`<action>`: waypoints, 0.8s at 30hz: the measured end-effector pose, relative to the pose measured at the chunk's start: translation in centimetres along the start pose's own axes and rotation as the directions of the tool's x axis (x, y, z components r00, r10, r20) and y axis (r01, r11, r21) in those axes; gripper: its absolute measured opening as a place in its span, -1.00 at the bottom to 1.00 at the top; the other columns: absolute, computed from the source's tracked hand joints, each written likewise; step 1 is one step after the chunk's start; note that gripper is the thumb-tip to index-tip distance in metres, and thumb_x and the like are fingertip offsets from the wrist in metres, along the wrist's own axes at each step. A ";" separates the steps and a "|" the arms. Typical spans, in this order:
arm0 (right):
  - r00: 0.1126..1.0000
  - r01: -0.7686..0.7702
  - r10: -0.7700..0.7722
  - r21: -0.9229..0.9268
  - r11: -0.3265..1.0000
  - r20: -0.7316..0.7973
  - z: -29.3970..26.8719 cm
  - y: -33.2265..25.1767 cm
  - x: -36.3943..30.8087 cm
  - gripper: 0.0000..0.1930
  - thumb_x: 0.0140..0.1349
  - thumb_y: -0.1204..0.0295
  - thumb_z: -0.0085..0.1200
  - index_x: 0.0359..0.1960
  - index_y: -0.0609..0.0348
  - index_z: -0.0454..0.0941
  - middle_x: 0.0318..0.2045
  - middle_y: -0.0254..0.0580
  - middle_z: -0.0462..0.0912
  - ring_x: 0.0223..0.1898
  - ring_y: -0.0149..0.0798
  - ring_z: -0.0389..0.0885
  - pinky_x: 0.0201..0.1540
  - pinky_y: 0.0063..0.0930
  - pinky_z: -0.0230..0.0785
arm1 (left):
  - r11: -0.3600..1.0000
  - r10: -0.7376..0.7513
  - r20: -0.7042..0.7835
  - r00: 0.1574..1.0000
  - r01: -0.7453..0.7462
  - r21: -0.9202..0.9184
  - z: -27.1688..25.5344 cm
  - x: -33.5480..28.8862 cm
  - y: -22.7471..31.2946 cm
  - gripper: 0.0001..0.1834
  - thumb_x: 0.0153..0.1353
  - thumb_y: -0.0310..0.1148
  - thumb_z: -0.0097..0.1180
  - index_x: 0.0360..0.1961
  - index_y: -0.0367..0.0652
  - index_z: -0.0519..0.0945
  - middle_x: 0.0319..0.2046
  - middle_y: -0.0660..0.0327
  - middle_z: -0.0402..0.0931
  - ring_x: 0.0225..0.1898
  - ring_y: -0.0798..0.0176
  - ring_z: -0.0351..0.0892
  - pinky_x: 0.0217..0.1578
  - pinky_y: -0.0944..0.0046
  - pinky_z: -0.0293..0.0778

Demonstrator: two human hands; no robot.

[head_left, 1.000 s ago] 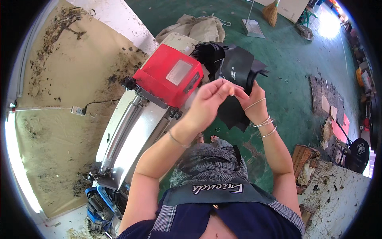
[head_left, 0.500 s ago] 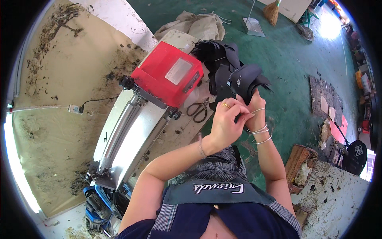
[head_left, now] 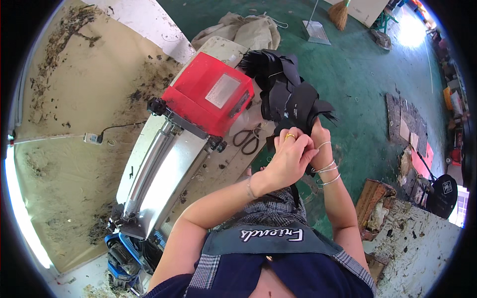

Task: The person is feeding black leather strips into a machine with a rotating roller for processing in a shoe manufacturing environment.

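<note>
A bundle of black, flat, flexible pieces (head_left: 300,107) hangs in front of me, fringed at its far end and with small pale marks on one face. My right hand (head_left: 320,136) is closed around its near end, thumb up against the black material. Just left of it, my left hand (head_left: 292,151) is closed in a pinch against the near edge of the bundle. Whatever lies between the left fingertips is hidden by the hand. Dark-handled scissors (head_left: 247,140) rest on the worn bench (head_left: 218,171) to the left of my hands.
A red-housed machine (head_left: 211,94) with metal rollers (head_left: 156,164) stands at my left. A beige sack (head_left: 243,32) lies beyond it. Across the green floor are a dustpan (head_left: 316,33) and a broom (head_left: 340,16). A brown worn block (head_left: 375,203) sits at the right.
My left hand has shifted slightly right and nearer to me. The near part of the black bundle has turned and folded differently, with my right hand still at its near end.
</note>
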State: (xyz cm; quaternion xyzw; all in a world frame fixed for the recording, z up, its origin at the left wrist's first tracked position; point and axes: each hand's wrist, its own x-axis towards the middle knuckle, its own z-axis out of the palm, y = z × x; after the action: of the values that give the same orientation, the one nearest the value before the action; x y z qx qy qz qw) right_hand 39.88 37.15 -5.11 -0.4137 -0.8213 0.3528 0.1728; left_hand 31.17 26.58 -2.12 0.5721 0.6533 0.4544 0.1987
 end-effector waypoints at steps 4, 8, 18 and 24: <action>0.985 0.166 -0.158 0.148 0.975 -0.066 -0.1 0.1 -0.9 -0.57 0.13 0.39 0.19 -0.07 0.38 0.32 -0.49 0.11 0.63 -0.42 0.21 0.61 -0.40 -0.19 0.49 | 0.815 -0.222 0.370 0.902 0.380 -0.438 -2.5 0.0 0.6 -0.91 0.19 -0.40 0.16 -0.39 -0.15 0.52 -0.41 0.25 0.39 -0.33 0.29 0.34 -0.19 0.23 0.25; 0.978 0.209 -0.199 0.216 0.954 -0.068 -1.3 -2.5 -2.9 -0.60 0.07 0.46 0.19 -0.08 0.34 0.37 -0.32 0.17 0.61 -0.34 0.26 0.58 -0.35 -0.19 0.48 | 0.726 -0.073 0.622 0.779 0.469 -0.503 -7.2 1.7 2.1 -0.79 0.25 -0.36 0.12 -0.53 -0.16 0.56 -0.63 0.38 0.34 -0.57 0.45 0.25 -0.43 0.38 0.25; 0.894 0.419 -0.448 0.383 0.823 -0.016 -6.7 -4.8 -5.6 -0.74 -0.08 0.70 0.05 -0.28 0.31 0.62 -0.17 0.06 0.66 -0.33 -0.14 0.71 -0.22 -0.45 0.53 | -0.182 -0.535 0.500 0.681 0.485 -0.855 -11.9 4.6 -8.4 -0.90 0.24 -0.36 0.12 -0.25 -0.10 0.52 -0.59 0.40 0.41 -0.58 0.47 0.30 -0.39 0.36 0.33; 0.976 -0.103 0.199 0.993 0.052 0.091 -5.6 -2.7 -2.3 -0.78 0.13 0.65 0.06 -0.16 0.30 0.55 -0.23 -0.21 0.66 -0.18 -0.28 0.64 -0.12 -0.47 0.48 | 0.260 -0.245 0.334 0.910 0.394 -0.882 -7.7 2.2 -6.1 -0.61 0.32 -0.20 0.05 0.04 -0.24 0.47 -0.19 0.21 0.57 -0.19 0.39 0.54 -0.10 0.34 0.43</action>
State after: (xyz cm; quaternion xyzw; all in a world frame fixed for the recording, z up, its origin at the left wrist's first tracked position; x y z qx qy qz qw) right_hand 42.94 36.68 0.76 -0.2799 -0.3056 0.8180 0.3990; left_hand 21.11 26.21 -2.69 0.2359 0.3587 0.6572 0.6196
